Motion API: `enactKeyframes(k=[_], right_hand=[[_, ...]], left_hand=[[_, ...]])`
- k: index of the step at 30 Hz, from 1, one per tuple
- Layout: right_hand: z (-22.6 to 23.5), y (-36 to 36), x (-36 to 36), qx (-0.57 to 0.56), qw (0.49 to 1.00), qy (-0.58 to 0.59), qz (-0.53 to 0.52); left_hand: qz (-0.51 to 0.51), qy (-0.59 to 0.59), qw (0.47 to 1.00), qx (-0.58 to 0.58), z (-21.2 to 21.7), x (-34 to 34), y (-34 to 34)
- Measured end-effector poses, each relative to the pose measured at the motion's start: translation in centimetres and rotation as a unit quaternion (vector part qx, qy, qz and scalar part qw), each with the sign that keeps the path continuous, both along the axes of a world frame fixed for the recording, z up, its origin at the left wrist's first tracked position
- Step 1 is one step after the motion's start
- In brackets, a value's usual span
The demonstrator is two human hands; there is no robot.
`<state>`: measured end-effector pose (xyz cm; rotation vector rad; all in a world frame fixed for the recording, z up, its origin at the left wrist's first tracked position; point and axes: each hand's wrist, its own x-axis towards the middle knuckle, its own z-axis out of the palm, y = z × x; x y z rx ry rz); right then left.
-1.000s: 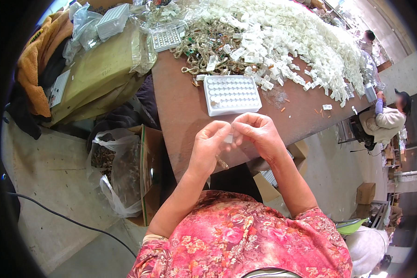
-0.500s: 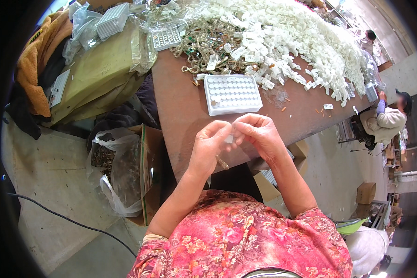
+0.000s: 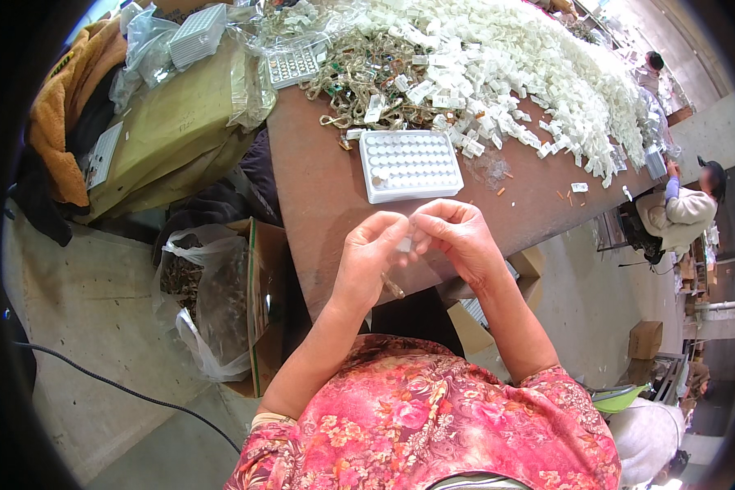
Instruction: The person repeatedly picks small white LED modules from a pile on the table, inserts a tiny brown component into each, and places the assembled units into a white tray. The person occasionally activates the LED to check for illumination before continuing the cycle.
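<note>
Close together at the table's near edge, my left hand (image 3: 370,253) and my right hand (image 3: 459,238) are both closed in a pinch. Between the fingertips shows a small white tag (image 3: 404,244), with the left fingers on it. What the right thumb and finger grip is too small to make out. A short brownish cord end (image 3: 393,286) hangs below the left palm. Just beyond the hands lies a white tray (image 3: 411,166) with rows of round hollows; one small pale piece (image 3: 378,180) sits in its near left corner.
A heap of white tags (image 3: 514,73) covers the far table (image 3: 318,204), beside tangled cords (image 3: 367,77). A plastic bag (image 3: 208,310) in a cardboard box stands on the floor at left. An olive-yellow sack (image 3: 175,122) lies far left. Another person (image 3: 682,208) sits at right.
</note>
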<state>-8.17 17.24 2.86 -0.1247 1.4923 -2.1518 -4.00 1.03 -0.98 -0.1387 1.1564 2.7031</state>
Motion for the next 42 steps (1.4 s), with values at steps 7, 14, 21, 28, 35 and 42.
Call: enactKeyframes(k=[7, 14, 21, 28, 35, 42], right_hand=[[-0.1, 0.0, 0.1, 0.001, 1.0, 0.004, -0.005], [0.0, 0.0, 0.1, 0.0, 1.0, 0.004, -0.003], [0.4, -0.4, 0.2, 0.018, 1.0, -0.004, -0.021], [0.6, -0.4, 0.2, 0.018, 1.0, -0.006, -0.021], [1.0, -0.3, 0.2, 0.081, 0.995, 0.057, -0.024], [1.4, -0.2, 0.4, 0.154, 0.983, 0.101, -0.029]], left_hand=[[0.0, -0.002, 1.0, -0.003, 0.1, 0.0, 0.0], [0.002, -0.001, 1.0, -0.003, 0.1, 0.0, 0.1], [0.001, -0.003, 1.0, -0.006, 0.1, 0.0, 0.1], [0.005, -0.001, 1.0, -0.003, 0.1, 0.0, 0.1], [0.031, 0.007, 0.998, -0.052, 0.4, 0.2, 0.5], [0.05, 0.037, 0.991, -0.115, 0.7, 0.3, 1.0]])
